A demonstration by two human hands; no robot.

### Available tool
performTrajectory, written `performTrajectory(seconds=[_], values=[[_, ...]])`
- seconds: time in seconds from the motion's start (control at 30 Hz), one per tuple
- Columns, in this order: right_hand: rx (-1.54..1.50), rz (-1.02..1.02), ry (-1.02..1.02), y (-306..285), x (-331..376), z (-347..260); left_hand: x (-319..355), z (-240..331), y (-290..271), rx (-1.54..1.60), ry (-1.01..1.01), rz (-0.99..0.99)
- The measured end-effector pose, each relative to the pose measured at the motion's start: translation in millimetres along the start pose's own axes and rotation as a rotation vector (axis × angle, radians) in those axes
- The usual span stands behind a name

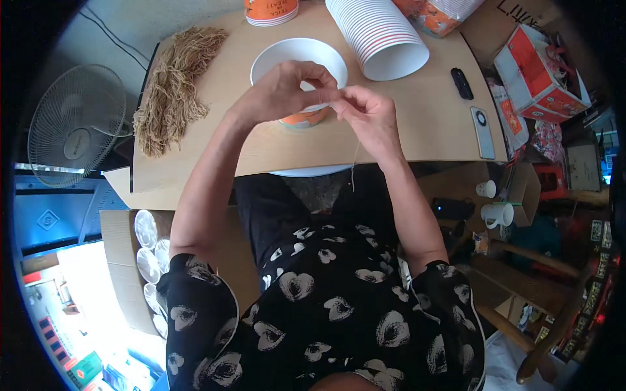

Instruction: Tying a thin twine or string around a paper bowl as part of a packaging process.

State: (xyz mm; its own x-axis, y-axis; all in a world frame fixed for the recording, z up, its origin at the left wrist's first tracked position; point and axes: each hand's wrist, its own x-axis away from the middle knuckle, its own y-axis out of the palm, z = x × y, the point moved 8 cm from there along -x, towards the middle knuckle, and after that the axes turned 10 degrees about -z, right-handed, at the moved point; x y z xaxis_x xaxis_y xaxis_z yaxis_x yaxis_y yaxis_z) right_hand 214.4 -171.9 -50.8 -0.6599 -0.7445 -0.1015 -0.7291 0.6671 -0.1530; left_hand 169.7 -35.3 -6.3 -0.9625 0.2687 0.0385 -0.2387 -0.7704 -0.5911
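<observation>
Over a paper bucket (pixel 287 52), white inside and orange outside, my two hands meet at the fingertips. My left hand (pixel 290 91) has its thumb and forefinger pinched together. Its fingers touch those of my right hand (pixel 373 120), which pinches a thin string (pixel 355 163). The string's loose end hangs past the table edge, below my right hand. Whether my left fingers also grip the string is too small to make out. The bucket stands upright near the table's middle, its front partly covered by my hands.
Tan strings (pixel 176 85) lie bundled on the left of the table (pixel 202 146). A nested stack of white buckets (pixel 385 39) lies at the back, beside an orange bucket (pixel 270 10). A black object (pixel 462 83) and a phone (pixel 482 132) lie right. A fan (pixel 77 124) stands left.
</observation>
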Motion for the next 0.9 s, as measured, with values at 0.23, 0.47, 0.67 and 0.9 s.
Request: performTrajectory(seconds=[0.23,0.47,0.67,0.9], values=[[-0.068,0.104,-0.100,-22,14,-27,4,8,12,0.014,0.182,0.057],[0.093,-0.015,-0.094,-39,16,-63,3,11,3,-0.103,0.187,0.097],[0.113,-0.151,-0.185,-35,5,-70,-25,20,11,0.298,0.073,-0.264],[0.002,-0.178,-0.242,-47,10,-84,-35,11,34,0.726,0.038,-0.428]])
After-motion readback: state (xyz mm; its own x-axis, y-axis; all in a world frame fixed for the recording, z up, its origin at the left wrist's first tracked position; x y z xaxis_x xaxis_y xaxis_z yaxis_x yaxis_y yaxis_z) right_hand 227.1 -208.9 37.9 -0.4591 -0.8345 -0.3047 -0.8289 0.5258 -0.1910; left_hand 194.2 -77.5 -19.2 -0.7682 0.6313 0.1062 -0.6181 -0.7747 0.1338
